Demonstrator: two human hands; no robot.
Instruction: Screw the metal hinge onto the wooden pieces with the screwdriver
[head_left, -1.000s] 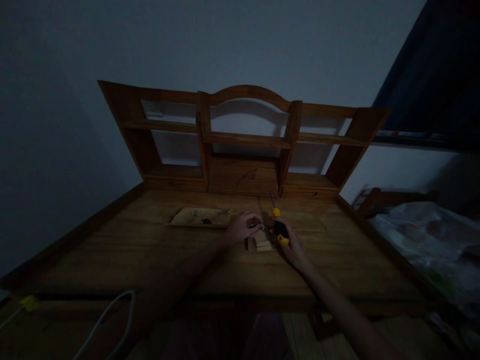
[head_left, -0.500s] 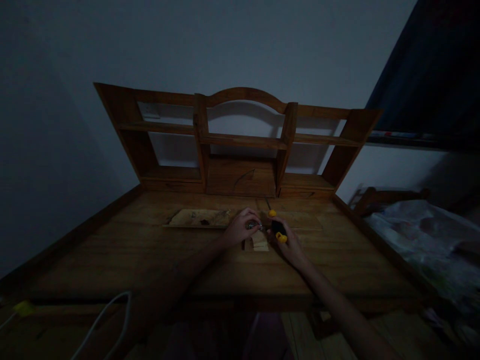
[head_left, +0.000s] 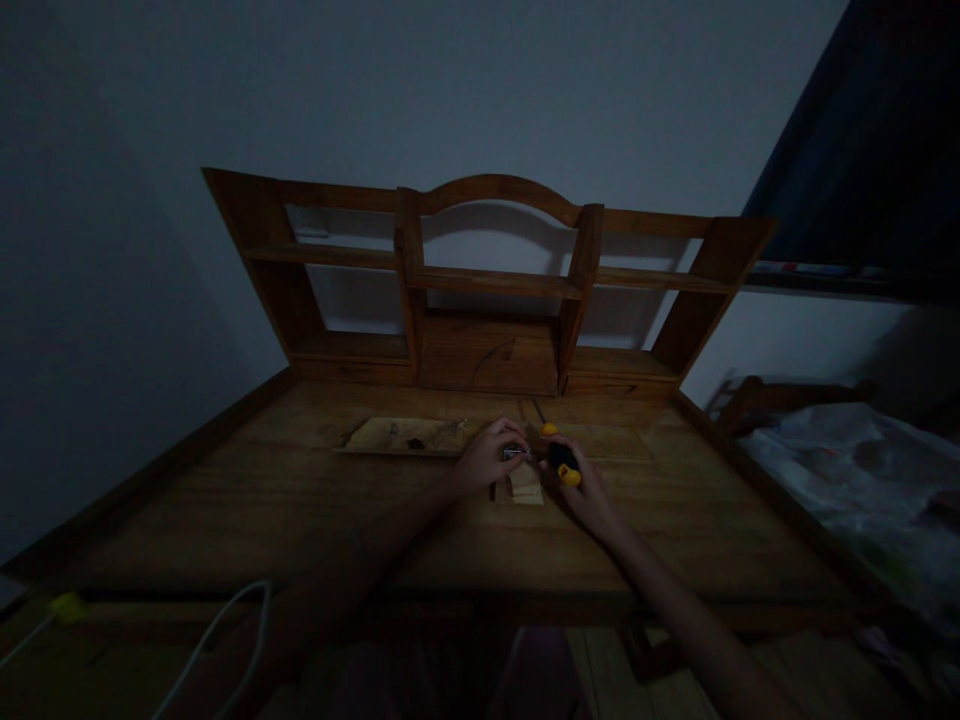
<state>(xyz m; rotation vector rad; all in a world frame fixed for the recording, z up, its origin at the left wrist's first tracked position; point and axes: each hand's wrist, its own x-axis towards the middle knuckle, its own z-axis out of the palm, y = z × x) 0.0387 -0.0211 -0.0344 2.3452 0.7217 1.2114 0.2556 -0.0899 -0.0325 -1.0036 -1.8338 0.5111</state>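
Note:
My left hand point(head_left: 484, 462) is closed, thumb and fingers pinching a small shiny metal piece point(head_left: 516, 453) whose exact kind I cannot make out in the dim light. In my right hand point(head_left: 591, 495) is a screwdriver point(head_left: 564, 462) with a black and yellow handle, its thin shaft pointing away from me. The fingertips of that hand come close to the metal piece; whether they touch it I cannot tell. Just below the hands lies a small pale wood block point(head_left: 528, 490). A long rough wooden board point(head_left: 390, 434) stretches behind both hands, partly covered by them.
The wooden desk point(head_left: 300, 510) carries a shelf unit point(head_left: 491, 285) along its back, against the wall. A white cable point(head_left: 264, 610) loops at the front left, near a yellow object point(head_left: 69, 606). To the right of the desk lies clear plastic sheeting point(head_left: 840, 460).
The whole view has shifted slightly, so everything appears a little farther right. Both hands keep nearly the same pose, still holding the metal piece and the screwdriver.

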